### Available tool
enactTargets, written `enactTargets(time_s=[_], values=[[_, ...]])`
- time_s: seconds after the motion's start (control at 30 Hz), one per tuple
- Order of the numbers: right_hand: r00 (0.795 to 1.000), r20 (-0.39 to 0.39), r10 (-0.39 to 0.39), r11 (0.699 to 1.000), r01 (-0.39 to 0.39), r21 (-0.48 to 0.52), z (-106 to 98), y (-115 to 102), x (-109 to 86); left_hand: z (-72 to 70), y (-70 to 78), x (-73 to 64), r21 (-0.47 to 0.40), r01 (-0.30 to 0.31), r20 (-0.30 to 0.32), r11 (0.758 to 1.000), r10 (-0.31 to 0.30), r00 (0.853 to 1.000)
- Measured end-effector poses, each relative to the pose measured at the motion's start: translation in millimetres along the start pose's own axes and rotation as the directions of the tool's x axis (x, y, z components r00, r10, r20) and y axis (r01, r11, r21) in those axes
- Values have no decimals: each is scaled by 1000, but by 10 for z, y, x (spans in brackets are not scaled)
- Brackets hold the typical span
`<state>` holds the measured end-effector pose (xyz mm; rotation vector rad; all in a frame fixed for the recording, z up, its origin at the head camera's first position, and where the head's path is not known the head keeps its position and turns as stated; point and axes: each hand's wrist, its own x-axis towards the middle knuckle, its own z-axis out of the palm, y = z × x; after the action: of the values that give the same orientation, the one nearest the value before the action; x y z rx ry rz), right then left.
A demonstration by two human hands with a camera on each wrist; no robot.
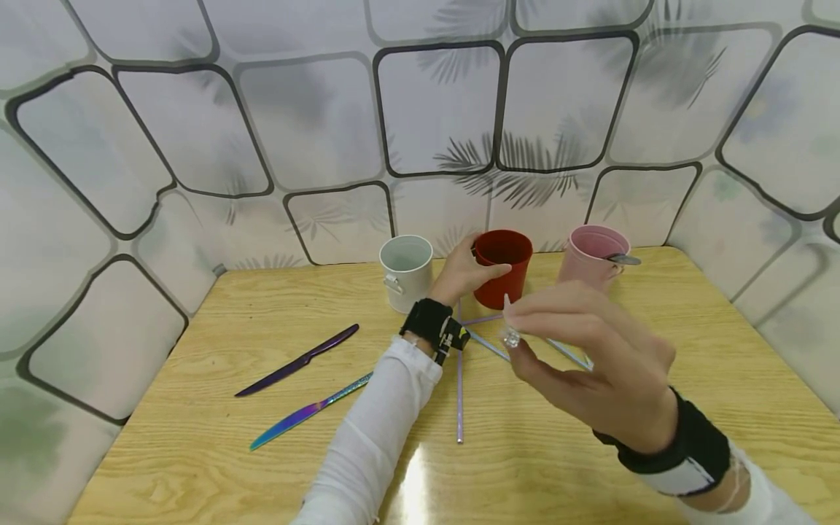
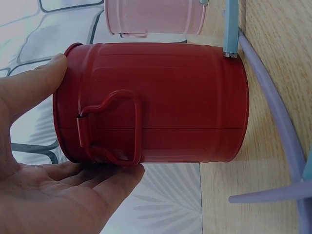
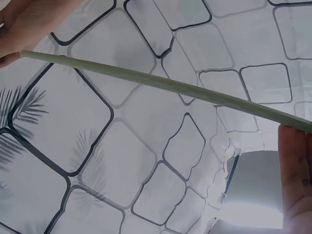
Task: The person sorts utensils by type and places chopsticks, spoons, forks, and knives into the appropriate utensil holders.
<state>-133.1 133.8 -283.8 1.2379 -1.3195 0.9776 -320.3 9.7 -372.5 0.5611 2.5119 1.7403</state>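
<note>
1. Your left hand is wrapped around the red cup, thumb on one side and fingers on the other, steadying it upright on the table between the white cup and the pink cup.
2. Your right hand is raised in front of you, pinching a thin pale straw between its fingertips; the right wrist view shows the straw stretched across open air, touching nothing else.
3. Done so far, as far as I can judge: the pink cup already holds one utensil, its end showing over the rim. The red cup and white cup look empty from the head view.
4. Left, by my reading: several straws lie crossed on the table just in front of the red cup, and two knives rest well to the left, so most of the sorting seems to remain.
</note>
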Motion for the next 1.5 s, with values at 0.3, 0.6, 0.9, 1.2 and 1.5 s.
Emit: enactTargets(time_s=[0.3,0.6,0.9,1.2,1.5], values=[[936,-352,4,997,24,77,8,256,-2,-6,20,-7,-21,19,23,1000,-18,1000],[906,-404,126,976,-185,-111,43,470,60,4,4,3,-24,16,14,1000,-16,1000],[882,-180,436,886,-456,-86,-98,809,-219,4,8,5,0,31,14,1000,-31,999],[832,-62,551,812,-552,-192,-116,958,-378,-3,24,3,6,59,21,998,-59,998],[779,-58,624,746,-616,-253,-93,1070,-471,-2,2,10,-1,36,20,999,-36,999]])
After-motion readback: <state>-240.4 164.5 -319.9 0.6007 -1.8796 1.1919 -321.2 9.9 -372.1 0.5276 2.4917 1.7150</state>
